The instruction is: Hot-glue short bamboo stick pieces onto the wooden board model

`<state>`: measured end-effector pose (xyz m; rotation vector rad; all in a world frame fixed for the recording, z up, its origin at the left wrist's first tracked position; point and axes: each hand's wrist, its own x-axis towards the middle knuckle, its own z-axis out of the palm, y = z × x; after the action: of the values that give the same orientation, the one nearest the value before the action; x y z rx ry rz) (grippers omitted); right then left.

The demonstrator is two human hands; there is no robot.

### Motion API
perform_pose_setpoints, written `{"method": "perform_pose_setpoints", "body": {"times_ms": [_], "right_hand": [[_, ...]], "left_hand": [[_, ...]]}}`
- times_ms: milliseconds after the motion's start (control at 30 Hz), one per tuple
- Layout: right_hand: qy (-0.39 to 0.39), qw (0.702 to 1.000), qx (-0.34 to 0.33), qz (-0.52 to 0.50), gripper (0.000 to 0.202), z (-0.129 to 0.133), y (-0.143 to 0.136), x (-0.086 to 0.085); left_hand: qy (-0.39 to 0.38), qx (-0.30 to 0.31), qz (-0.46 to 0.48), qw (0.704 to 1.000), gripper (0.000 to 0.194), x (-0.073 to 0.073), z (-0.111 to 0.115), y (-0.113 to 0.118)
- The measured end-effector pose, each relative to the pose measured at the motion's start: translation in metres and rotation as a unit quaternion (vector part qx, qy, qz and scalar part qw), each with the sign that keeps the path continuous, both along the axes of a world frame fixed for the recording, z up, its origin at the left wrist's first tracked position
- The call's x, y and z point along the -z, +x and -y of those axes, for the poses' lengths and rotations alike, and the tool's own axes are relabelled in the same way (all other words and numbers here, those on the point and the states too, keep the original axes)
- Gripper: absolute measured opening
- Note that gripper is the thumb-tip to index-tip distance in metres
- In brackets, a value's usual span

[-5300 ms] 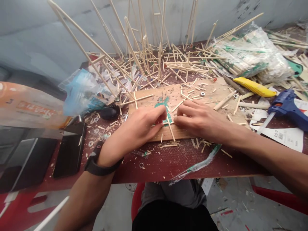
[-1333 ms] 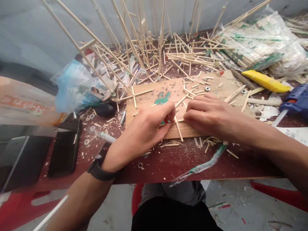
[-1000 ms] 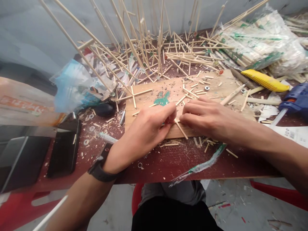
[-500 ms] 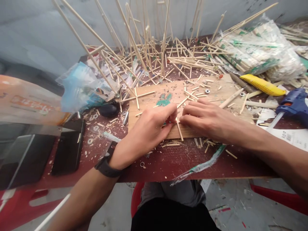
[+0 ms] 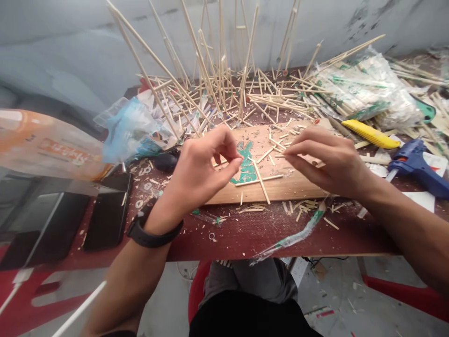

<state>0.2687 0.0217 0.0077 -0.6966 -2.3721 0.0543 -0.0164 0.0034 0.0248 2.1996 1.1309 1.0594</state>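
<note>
Above the left part of the wooden board (image 5: 224,195), my left hand (image 5: 199,173) has its thumb and index finger closed in a pinch; anything between them is too small to make out. My right hand (image 5: 326,157) hovers over the board's right part, its thumb and fingertips also pinched together, with their contents unclear. Between the hands, two thin wooden sticks form a cross (image 5: 260,179) on the board, apart from both hands. Under them shows a green rabbit-like painted patch (image 5: 247,164). Short stick pieces (image 5: 265,153) lie near my right fingertips.
At right are a blue glue gun (image 5: 417,164), a yellow-handled cutter (image 5: 368,133) and a plastic bag of sticks (image 5: 372,89). Tall stick frames (image 5: 245,65) stand behind. A phone (image 5: 107,215) lies left; a plastic wrapper strip (image 5: 298,238) lies in front.
My hands have drawn apart and lifted from the board, the left leftward and the right rightward. The crossed sticks between them have come into full view.
</note>
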Motion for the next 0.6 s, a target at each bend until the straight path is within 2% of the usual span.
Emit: {"method": "perform_pose_setpoints", "body": {"times_ms": [133, 267, 333, 467, 600], "right_hand": [[0.006, 0.994, 0.051, -0.098, 0.011, -0.003, 0.007, -0.001], [0.008, 0.989, 0.090, -0.119, 0.012, -0.004, 0.012, 0.000], [0.000, 0.995, 0.064, -0.081, 0.010, -0.004, 0.011, -0.001], [0.027, 0.996, -0.033, 0.084, 0.015, 0.000, 0.005, 0.005], [0.068, 0.980, -0.039, 0.181, 0.031, -0.001, 0.003, 0.013]], "left_hand": [[0.006, -0.025, 0.006, 1.000, 0.025, -0.004, -0.003, -0.005], [0.023, 0.014, -0.040, 0.999, 0.021, 0.002, -0.002, -0.001], [0.015, 0.051, -0.062, 0.997, 0.018, 0.007, -0.002, 0.002], [-0.016, 0.106, -0.113, 0.988, 0.018, 0.013, -0.001, 0.006], [-0.047, 0.115, -0.144, 0.982, 0.021, 0.017, -0.001, 0.010]]}}
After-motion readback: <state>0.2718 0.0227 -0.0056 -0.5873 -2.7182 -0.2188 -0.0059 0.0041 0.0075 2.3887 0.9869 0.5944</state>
